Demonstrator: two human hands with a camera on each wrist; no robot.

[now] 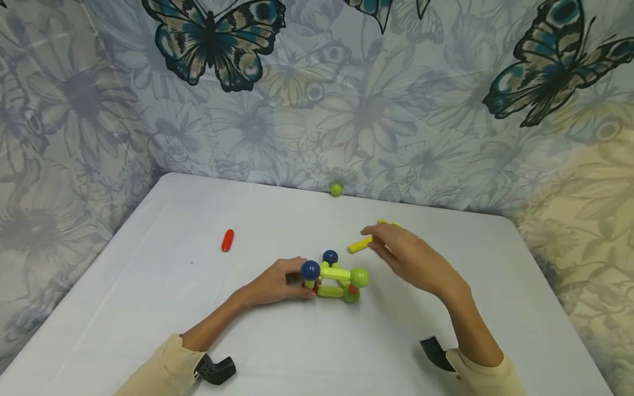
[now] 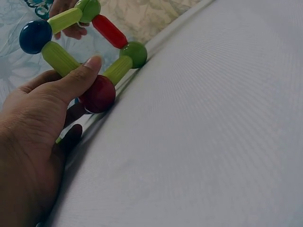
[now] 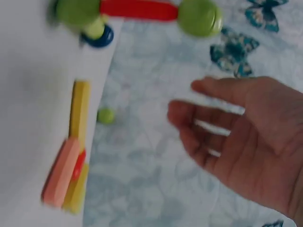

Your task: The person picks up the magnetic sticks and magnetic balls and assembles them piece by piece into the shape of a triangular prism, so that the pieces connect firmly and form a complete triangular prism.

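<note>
White table (image 1: 277, 352): ball-and-rod frame (image 1: 334, 274) looks only part-built.
Left hand (image 1: 272, 283) grips it; right hand (image 1: 413, 261) hovers empty, relaxed; 1 red rod (image 1: 228, 241) and yellow rods (image 1: 359, 245) lie unattached.

Butterfly-print backdrop (image 1: 238, 137) behind white table (image 1: 148, 275)

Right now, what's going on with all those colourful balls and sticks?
A person's left hand grips a small ball-and-stick frame. It has joined-up sides and coloured balls at its corners. The right hand is empty and hovers near a yellow stick. A loose red stick lies on the white table, and a green ball sits at its far edge.
</note>
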